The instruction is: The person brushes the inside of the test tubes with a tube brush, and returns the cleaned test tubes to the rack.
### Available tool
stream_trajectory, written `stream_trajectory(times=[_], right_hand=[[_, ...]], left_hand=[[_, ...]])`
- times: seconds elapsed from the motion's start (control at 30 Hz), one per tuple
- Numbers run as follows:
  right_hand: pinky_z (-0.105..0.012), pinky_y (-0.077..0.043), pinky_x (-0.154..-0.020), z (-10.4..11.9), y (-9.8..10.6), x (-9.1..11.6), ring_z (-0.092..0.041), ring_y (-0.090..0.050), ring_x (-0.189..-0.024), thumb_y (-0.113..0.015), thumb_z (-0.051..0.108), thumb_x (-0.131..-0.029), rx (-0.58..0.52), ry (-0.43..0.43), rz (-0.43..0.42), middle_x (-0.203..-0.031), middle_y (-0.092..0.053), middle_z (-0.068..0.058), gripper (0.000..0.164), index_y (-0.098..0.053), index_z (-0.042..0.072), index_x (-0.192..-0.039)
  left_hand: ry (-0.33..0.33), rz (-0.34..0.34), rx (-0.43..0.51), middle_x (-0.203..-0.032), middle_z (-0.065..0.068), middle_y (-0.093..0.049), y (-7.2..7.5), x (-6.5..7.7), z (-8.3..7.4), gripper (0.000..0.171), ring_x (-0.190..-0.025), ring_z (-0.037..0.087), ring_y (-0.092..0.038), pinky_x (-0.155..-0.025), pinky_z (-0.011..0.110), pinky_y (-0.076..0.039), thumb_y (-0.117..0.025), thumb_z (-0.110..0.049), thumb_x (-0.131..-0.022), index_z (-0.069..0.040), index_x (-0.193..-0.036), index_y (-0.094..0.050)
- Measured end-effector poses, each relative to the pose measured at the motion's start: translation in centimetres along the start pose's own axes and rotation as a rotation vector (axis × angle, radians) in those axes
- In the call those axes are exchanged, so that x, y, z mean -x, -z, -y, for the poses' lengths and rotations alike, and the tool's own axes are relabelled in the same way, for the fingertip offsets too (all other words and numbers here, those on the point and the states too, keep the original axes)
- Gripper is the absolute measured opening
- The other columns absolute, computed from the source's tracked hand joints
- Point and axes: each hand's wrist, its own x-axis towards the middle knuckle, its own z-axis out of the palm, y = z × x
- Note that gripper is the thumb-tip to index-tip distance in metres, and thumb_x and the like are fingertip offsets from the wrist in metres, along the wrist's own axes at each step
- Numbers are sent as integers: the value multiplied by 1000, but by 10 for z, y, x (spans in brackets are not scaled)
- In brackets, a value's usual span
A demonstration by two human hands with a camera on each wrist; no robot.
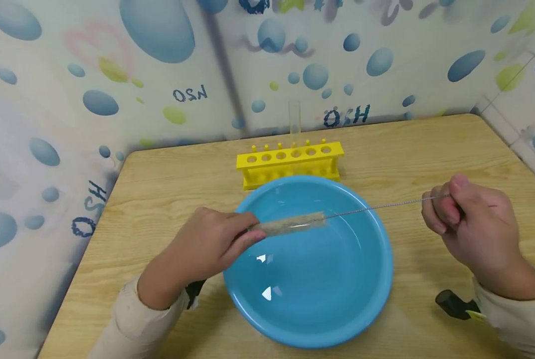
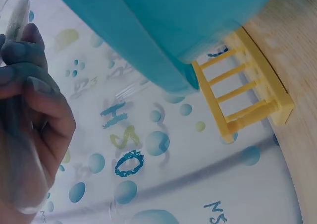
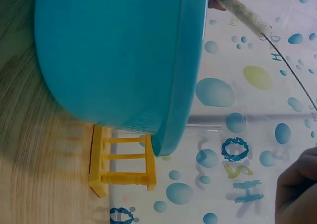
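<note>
My left hand [image 1: 213,239] holds a clear glass test tube [image 1: 291,224] between thumb and fingers, over the blue basin [image 1: 309,299]. Pale bristles of a test tube brush fill the tube. Its thin twisted-wire handle [image 1: 384,206] comes out of the mouth on the right and slants up slightly to my right hand [image 1: 478,224], whose curled fingers and thumb pinch its end. In the right wrist view the bristles of the brush [image 3: 242,13] sit inside the glass, the tube's mouth facing the wire. My left fingers [image 2: 44,87] hide the tube's other end.
Behind the basin stands a yellow test tube rack [image 1: 289,155], with another clear test tube [image 1: 295,119] upright at its back. Everything rests on a wooden table [image 1: 168,184] against a wall with blue bubble prints. Water appears to lie in the basin, with bright reflections.
</note>
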Motion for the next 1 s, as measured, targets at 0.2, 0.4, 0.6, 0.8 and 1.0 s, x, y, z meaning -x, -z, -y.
stream_trajectory(times=[0.2,0.4,0.6,0.8,1.0], right_hand=[[-25,-18,-44,1,5,1,-16,-30,-50,-6,-6,-105,36,-27,-21,-63,-28,-5,47,-21,1,-61],[-24,-18,-44,1,4,-2,-17,-30,-49,-7,-6,-106,-1,2,-46,-62,-26,-6,46,-19,0,-62],[-24,-18,-43,2,5,-2,-18,-31,-49,-9,-3,-107,-27,7,-80,-62,-27,-6,47,-20,-1,-62],[-24,-17,-44,4,8,-3,-16,-30,-49,-9,-5,-106,-4,9,-88,-63,-29,-7,46,-20,-1,-62],[-19,-18,-51,7,11,-9,-13,-28,-55,-18,-8,-105,-7,105,96,-65,-32,-10,41,-27,-7,-65]], left_hand=[[-27,-102,-56,-64,-8,-61,0,0,2,47,-52,1,-49,-48,13,-39,-48,-53,-101,-14,-90,-70],[-39,-208,-73,-70,-2,-70,-1,-3,6,34,-56,6,-62,-50,17,-49,-81,-43,-83,-10,-86,-73],[6,-229,-100,-71,1,-70,-2,-2,8,39,-56,8,-62,-50,17,-49,-92,-34,-69,-10,-87,-67],[-21,-170,-99,-65,-5,-64,-2,-1,10,36,-50,3,-51,-46,15,-40,-63,-46,-96,-12,-86,-67],[28,-18,-6,-62,-11,-56,3,0,11,49,-53,-2,-44,-48,14,-38,-40,-53,-104,-15,-88,-66]])
